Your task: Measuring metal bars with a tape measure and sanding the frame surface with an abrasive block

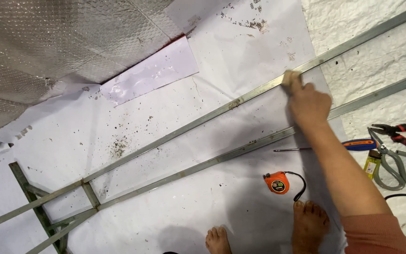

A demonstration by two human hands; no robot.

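Right hand: the right hand pressed a small pad on the upper metal bar, fingers closed on the pad.
Left hand: not seen.
Metal frame: 2 long grey bars lay slanted across the white sheet on the floor; the lower metal bar ran beside the upper one.
Tape measure: the orange tape measure lay near the bare feet.
Tools: a screwdriver, red pliers and grey snips lay at the right.
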